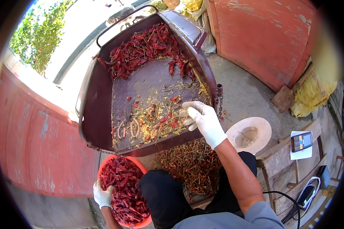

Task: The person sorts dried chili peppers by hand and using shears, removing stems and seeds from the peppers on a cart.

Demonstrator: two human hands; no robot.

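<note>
My left hand (pixel 102 195), in a white glove, grips the left rim of a red plastic tub (pixel 143 167), thumb inside and fingers outside. Dried red chili peppers (pixel 126 189) fill the tub. My right hand (pixel 199 120), also gloved, hovers above the near right edge of a dark maroon metal cart bed (pixel 144 78). Its fingers are loosely bent and apart, with nothing visible between them. Below that hand, stems, chili scraps and yellow seeds (pixel 157 120) litter the bed. To their left lie what look like scissors (pixel 132 130) with pinkish loop handles. More dried chilies (pixel 149 47) are heaped at the far end.
A heap of stems and chili scraps (pixel 189 166) lies between my knees, under the cart's edge. At right are a pale brimmed hat (pixel 248 136) and a wooden bench (pixel 278 163) bearing a keypad device (pixel 301 142) on paper. Red metal doors (pixel 261 34) flank the cart.
</note>
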